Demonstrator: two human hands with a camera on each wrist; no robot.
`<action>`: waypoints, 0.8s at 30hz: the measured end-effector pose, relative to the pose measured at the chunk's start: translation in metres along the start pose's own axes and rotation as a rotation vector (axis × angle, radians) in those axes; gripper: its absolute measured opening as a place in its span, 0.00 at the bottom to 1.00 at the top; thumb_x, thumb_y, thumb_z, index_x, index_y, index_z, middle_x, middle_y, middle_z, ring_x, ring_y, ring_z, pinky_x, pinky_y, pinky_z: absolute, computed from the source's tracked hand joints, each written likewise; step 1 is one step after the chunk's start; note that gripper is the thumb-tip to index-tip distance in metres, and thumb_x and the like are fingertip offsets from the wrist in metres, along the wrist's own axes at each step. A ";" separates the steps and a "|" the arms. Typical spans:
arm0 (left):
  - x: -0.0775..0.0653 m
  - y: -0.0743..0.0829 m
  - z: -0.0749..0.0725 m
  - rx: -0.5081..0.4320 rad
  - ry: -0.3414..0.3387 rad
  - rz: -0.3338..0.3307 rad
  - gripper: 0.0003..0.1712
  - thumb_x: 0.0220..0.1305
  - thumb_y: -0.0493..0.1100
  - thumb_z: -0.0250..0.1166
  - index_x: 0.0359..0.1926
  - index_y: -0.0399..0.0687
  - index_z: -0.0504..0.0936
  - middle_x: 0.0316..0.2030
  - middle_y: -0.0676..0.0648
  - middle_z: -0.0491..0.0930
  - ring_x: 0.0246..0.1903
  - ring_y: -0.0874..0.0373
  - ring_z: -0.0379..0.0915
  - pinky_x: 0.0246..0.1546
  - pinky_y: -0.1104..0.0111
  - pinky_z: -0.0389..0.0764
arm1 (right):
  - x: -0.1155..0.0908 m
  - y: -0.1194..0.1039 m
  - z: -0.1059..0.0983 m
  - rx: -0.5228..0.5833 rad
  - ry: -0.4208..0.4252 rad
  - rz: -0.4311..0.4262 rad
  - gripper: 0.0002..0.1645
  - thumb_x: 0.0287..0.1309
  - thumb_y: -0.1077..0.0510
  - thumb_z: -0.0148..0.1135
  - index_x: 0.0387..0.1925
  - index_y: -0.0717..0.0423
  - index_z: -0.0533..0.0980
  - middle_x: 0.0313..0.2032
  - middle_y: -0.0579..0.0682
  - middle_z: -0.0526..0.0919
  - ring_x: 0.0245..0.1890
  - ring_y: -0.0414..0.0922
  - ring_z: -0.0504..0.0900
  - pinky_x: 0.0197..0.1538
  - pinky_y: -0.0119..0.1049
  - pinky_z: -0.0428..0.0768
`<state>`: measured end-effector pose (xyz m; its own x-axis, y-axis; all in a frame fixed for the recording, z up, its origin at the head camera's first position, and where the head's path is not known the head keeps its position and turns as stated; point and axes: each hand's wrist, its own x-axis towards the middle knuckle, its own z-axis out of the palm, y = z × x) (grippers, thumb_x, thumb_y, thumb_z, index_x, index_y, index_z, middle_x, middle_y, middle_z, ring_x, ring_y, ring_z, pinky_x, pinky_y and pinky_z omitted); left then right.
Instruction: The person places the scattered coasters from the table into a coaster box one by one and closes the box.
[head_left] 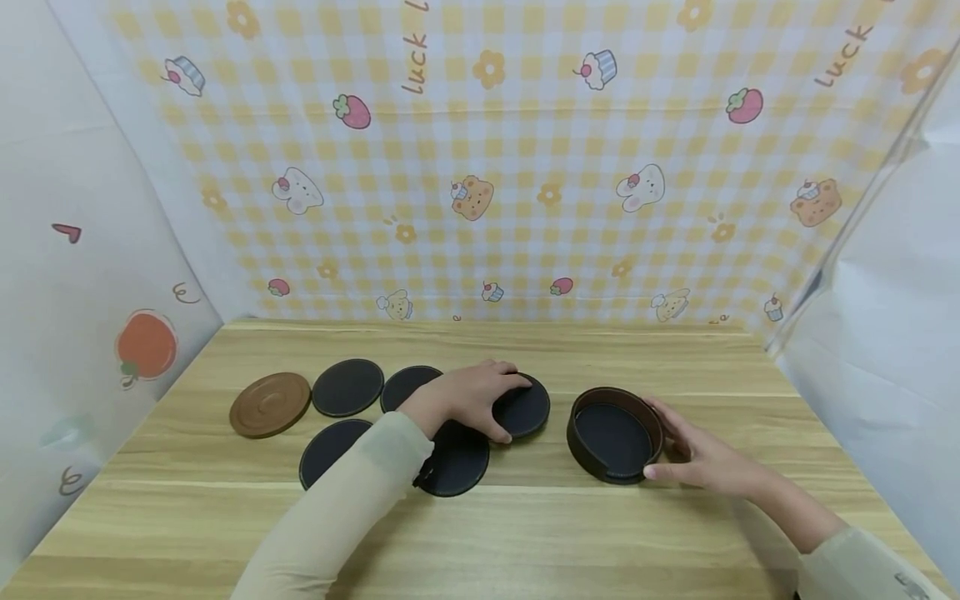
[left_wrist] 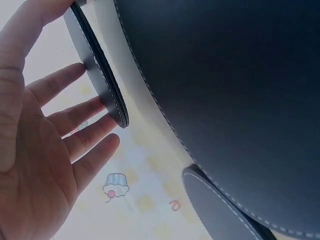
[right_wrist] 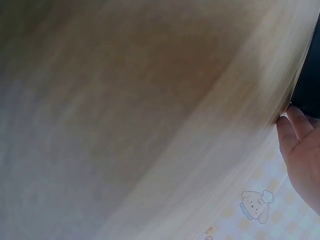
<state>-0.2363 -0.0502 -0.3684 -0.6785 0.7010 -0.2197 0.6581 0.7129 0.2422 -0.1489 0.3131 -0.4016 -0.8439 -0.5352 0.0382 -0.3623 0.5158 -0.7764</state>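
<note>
My left hand (head_left: 472,398) spans a round black stitched coaster (head_left: 527,408), its thumb at the near edge and its fingers at the far side. In the left wrist view, the thumb and fingertips touch that coaster's rim (left_wrist: 97,70). A round, dark coaster holder (head_left: 577,437) with a brown inner wall and a gap at its front stands to the right. Its inside bottom is black; whether a coaster lies there I cannot tell. My right hand (head_left: 697,454) grips the holder's right side, thumb in front and fingers behind. The right wrist view shows fingertips against the holder's dark wall (right_wrist: 307,75).
Black coasters lie to the left: one at the back (head_left: 347,387), one beside it (head_left: 408,385), one nearer (head_left: 330,450), and one partly under my left forearm (head_left: 457,467). A brown round coaster-like disc (head_left: 270,405) lies far left. A patterned cloth (head_left: 517,242) hangs behind the wooden table (head_left: 540,533).
</note>
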 end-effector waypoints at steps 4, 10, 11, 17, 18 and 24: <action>0.001 0.005 -0.001 -0.005 0.009 0.021 0.49 0.53 0.61 0.72 0.74 0.60 0.63 0.74 0.46 0.60 0.70 0.51 0.61 0.67 0.57 0.68 | 0.001 0.000 0.000 0.016 -0.002 0.000 0.56 0.58 0.56 0.70 0.77 0.64 0.47 0.70 0.72 0.61 0.62 0.15 0.57 0.58 0.18 0.66; 0.003 0.015 -0.006 -0.011 0.021 0.043 0.48 0.54 0.61 0.71 0.74 0.60 0.63 0.74 0.46 0.60 0.70 0.51 0.60 0.67 0.57 0.68 | 0.002 0.000 0.001 0.042 -0.008 -0.007 0.56 0.58 0.57 0.70 0.76 0.65 0.46 0.71 0.73 0.60 0.63 0.15 0.58 0.58 0.18 0.65; 0.003 0.017 -0.007 -0.007 0.023 0.046 0.48 0.54 0.61 0.71 0.74 0.60 0.63 0.74 0.46 0.61 0.70 0.51 0.60 0.67 0.57 0.68 | 0.002 0.000 0.001 0.044 -0.008 -0.008 0.56 0.58 0.57 0.70 0.76 0.66 0.46 0.71 0.73 0.60 0.63 0.15 0.58 0.58 0.18 0.65; 0.007 0.028 -0.011 0.002 0.039 0.071 0.48 0.54 0.62 0.70 0.74 0.61 0.64 0.72 0.48 0.63 0.68 0.52 0.62 0.66 0.59 0.69 | 0.003 -0.001 0.000 0.046 -0.004 -0.011 0.55 0.58 0.57 0.70 0.76 0.65 0.47 0.70 0.72 0.62 0.62 0.16 0.59 0.58 0.18 0.65; 0.008 0.029 -0.011 0.000 0.043 0.075 0.48 0.54 0.63 0.70 0.74 0.61 0.64 0.72 0.48 0.63 0.68 0.53 0.63 0.65 0.59 0.70 | 0.003 -0.001 0.000 0.046 -0.004 -0.011 0.55 0.58 0.57 0.70 0.76 0.65 0.47 0.70 0.72 0.62 0.62 0.16 0.60 0.58 0.18 0.65; 0.016 0.039 -0.011 0.007 0.052 0.099 0.48 0.53 0.65 0.70 0.73 0.62 0.65 0.72 0.49 0.63 0.67 0.54 0.63 0.64 0.61 0.71 | 0.001 0.000 -0.001 0.032 -0.004 0.003 0.56 0.58 0.56 0.71 0.76 0.65 0.47 0.70 0.72 0.62 0.62 0.15 0.59 0.58 0.18 0.65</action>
<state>-0.2247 -0.0113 -0.3519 -0.6263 0.7659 -0.1456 0.7246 0.6408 0.2538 -0.1501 0.3129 -0.4012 -0.8435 -0.5361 0.0334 -0.3468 0.4960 -0.7961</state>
